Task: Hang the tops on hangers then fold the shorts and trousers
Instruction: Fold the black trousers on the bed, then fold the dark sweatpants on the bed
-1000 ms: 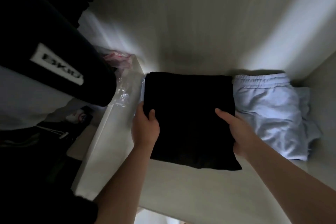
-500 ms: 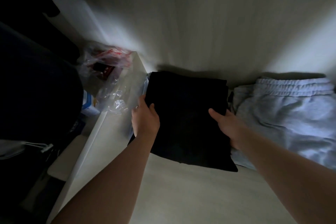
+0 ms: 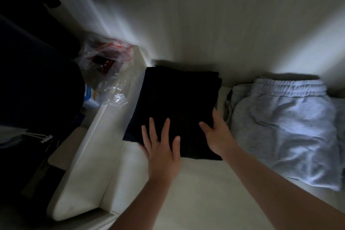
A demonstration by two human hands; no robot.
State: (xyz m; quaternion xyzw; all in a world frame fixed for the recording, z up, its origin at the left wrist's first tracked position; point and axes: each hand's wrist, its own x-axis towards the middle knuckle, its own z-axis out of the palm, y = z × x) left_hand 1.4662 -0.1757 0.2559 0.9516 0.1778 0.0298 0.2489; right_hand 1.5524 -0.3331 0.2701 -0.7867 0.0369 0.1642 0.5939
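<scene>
A pale shelf (image 3: 205,192) fills the lower part of the view, with a pale back wall (image 3: 205,15) behind it. At the left, dark hanging clothes (image 3: 37,84) take a large area. They are in deep shadow and cut off by the frame, so no single piece can be made out.

On the right part of the shelf lies a light grey garment (image 3: 280,127), its elastic waistband toward the wall; its right side leaves the frame. The folded black garment (image 3: 177,102) lies flat in the middle of the shelf, near the grey one but apart from it, with its left edge beside a white side panel (image 3: 84,155).

At the far end of this panel, a clear plastic bag (image 3: 110,73) holds something red and something dark, both hard to read.

The left hand (image 3: 160,147) rests flat on the near edge of the black garment, grip open, fingers straight and spread. The right hand (image 3: 217,134) touches its near right corner, thumb on top; its grip seems open too.

A small blue and white box (image 3: 89,99) stands beside the bag, half hidden.
</scene>
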